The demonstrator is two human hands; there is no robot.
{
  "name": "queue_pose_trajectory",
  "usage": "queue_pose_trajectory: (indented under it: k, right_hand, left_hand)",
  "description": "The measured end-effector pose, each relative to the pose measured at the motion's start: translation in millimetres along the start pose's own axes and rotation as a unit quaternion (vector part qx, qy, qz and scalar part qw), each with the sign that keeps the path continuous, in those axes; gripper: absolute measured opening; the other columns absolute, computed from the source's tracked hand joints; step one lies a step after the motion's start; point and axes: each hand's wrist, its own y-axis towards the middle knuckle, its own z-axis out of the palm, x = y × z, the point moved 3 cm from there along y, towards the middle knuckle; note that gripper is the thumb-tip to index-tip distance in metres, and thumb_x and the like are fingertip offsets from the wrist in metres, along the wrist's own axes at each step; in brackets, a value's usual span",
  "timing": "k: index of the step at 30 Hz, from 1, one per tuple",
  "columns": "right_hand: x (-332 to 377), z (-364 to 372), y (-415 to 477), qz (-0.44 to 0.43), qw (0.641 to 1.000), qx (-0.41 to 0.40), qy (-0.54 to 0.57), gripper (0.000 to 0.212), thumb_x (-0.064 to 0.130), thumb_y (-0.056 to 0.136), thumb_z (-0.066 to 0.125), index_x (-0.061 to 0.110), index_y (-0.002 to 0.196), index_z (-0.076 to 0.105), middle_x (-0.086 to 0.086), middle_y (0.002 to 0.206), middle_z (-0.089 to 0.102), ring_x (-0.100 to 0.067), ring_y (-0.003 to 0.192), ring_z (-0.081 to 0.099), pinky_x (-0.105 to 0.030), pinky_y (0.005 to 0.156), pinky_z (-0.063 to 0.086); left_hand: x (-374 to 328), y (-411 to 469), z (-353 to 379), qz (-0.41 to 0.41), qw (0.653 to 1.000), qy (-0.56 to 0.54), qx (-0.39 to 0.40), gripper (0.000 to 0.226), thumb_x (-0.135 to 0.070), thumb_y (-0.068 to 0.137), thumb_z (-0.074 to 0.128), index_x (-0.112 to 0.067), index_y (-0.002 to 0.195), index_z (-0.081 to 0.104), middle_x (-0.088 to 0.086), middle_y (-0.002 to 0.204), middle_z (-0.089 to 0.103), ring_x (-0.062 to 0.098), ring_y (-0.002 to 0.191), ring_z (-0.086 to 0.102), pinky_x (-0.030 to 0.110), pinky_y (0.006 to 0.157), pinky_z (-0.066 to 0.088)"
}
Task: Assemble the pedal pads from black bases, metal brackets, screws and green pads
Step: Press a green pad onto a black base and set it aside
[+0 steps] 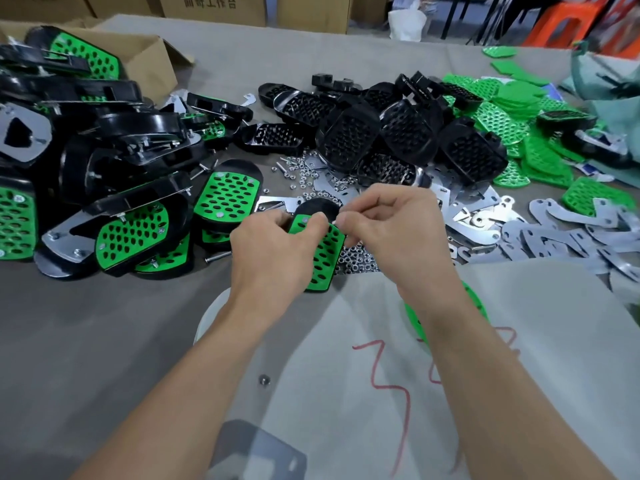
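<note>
As left hand (273, 244) and right hand (388, 220) pinch green pad (323, 261), grey table (104, 323), cardboard boxes (214, 8).

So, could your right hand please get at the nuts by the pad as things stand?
Probably yes: the nuts lie bare beside the pad, just under the right hand, though it seems to pinch a small part.

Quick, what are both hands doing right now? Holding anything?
Left hand: grips the green pedal pad near its top end.
Right hand: pinches a tiny part at the pad's top corner; too small to name.
</note>
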Motion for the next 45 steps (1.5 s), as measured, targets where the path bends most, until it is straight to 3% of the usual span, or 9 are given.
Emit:
queue_pose_trajectory:
  k: [7, 12, 18, 22, 26, 34, 38, 42, 45]
  right_hand:
    - [9.0, 3.3, -4.3, -0.054, 0.983, -0.014, -0.176, 0.015, 0.013, 0.077, 0.079, 0.022, 0.067, 0.072, 0.002, 0.055, 0.063, -0.006, 0.046, 0.052, -0.017, 0.047, 0.042]
    - [25.1, 24.8, -20.8, -0.156, 0.916, -0.048, -0.366, 0.009, 0.016, 0.086, 0.063, 0.016, 0.077, 0.06, -0.001, 0.064, 0.062, -0.03, 0.066, 0.057, -0.04, 0.064, 0.048]
    - [16.9, 15.4, -10.0, -0.013, 0.97, -0.073, -0.231, 0.015, 0.019, 0.083, 0.071, 0.017, 0.07, 0.066, 0.01, 0.057, 0.059, -0.016, 0.063, 0.056, -0.028, 0.064, 0.044]
    - [22.6, 36.4, -20.2, -0.08, 0.936, -0.13, -0.319, 0.012, 0.019, 0.088, 0.058, 0.019, 0.077, 0.058, -0.004, 0.068, 0.063, -0.028, 0.066, 0.048, -0.034, 0.063, 0.036]
    - [14.3, 32.0, -9.6, -0.022, 0.969, -0.121, -0.214, 0.02, 0.023, 0.086, 0.065, 0.018, 0.068, 0.059, 0.004, 0.06, 0.062, -0.023, 0.063, 0.057, -0.033, 0.062, 0.042]
    - [8.3, 9.4, -2.9, 0.042, 0.991, 0.079, 0.1, 0.01, -0.005, 0.081, 0.069, 0.001, 0.073, 0.069, -0.018, 0.062, 0.069, -0.026, 0.05, 0.066, -0.029, 0.047, 0.05]
    - [9.6, 4.8, -2.3, 0.017, 0.998, 0.049, 0.023, 0.013, -0.007, 0.078, 0.07, 0.004, 0.073, 0.073, -0.014, 0.058, 0.068, -0.022, 0.048, 0.064, -0.028, 0.05, 0.05]
    - [19.2, 11.5, -11.6, -0.162, 0.943, -0.041, -0.288, 0.013, 0.012, 0.084, 0.069, 0.013, 0.071, 0.069, 0.001, 0.056, 0.061, -0.022, 0.056, 0.056, -0.034, 0.06, 0.047]
    - [14.3, 11.1, -8.3, -0.088, 0.97, -0.045, -0.224, 0.014, 0.016, 0.085, 0.068, 0.016, 0.07, 0.07, 0.005, 0.054, 0.061, -0.015, 0.055, 0.054, -0.029, 0.06, 0.044]
  left_hand:
    - [-1.5, -0.2, -3.1, -0.005, 1.0, -0.02, 0.009, 0.06, -0.048, 0.078, 0.072, -0.014, 0.051, 0.03, -0.004, 0.043, 0.026, 0.016, 0.045, 0.027, 0.024, 0.04, 0.028]
    - [-7.2, -3.1, -4.9, 0.003, 1.0, -0.024, -0.01, 0.06, -0.049, 0.078, 0.072, -0.015, 0.054, 0.029, -0.003, 0.044, 0.024, 0.017, 0.048, 0.024, 0.027, 0.04, 0.025]
    - [-8.5, -8.7, -7.6, 0.017, 0.997, -0.048, -0.056, 0.057, -0.046, 0.08, 0.073, -0.011, 0.053, 0.038, -0.004, 0.043, 0.036, 0.015, 0.048, 0.033, 0.02, 0.044, 0.031]
    - [-9.4, -9.8, -7.9, 0.014, 0.995, -0.065, -0.073, 0.049, -0.047, 0.08, 0.073, -0.015, 0.054, 0.047, -0.012, 0.048, 0.05, 0.008, 0.048, 0.042, 0.018, 0.047, 0.032]
    - [-8.6, -9.9, -11.0, 0.012, 0.994, -0.058, -0.093, 0.047, -0.051, 0.08, 0.07, -0.018, 0.055, 0.047, -0.021, 0.052, 0.052, 0.006, 0.051, 0.045, 0.016, 0.049, 0.032]
    - [-6.8, -9.0, -9.3, 0.016, 0.995, -0.056, -0.086, 0.043, -0.053, 0.082, 0.068, -0.016, 0.063, 0.058, -0.005, 0.052, 0.056, 0.012, 0.055, 0.051, 0.022, 0.052, 0.037]
    - [-9.5, -9.8, -8.5, 0.013, 0.994, -0.06, -0.085, 0.042, -0.051, 0.081, 0.07, -0.018, 0.061, 0.055, -0.009, 0.049, 0.051, 0.009, 0.052, 0.047, 0.018, 0.05, 0.031]
    - [-10.9, -11.2, -10.5, 0.027, 0.993, -0.054, -0.102, 0.039, -0.05, 0.082, 0.072, -0.02, 0.063, 0.054, -0.01, 0.051, 0.051, 0.006, 0.057, 0.05, 0.013, 0.055, 0.035]
    - [-14.2, -13.7, -12.5, 0.067, 0.99, -0.047, -0.118, 0.038, -0.044, 0.082, 0.076, -0.026, 0.064, 0.047, -0.013, 0.052, 0.049, -0.002, 0.058, 0.05, 0.006, 0.059, 0.034]
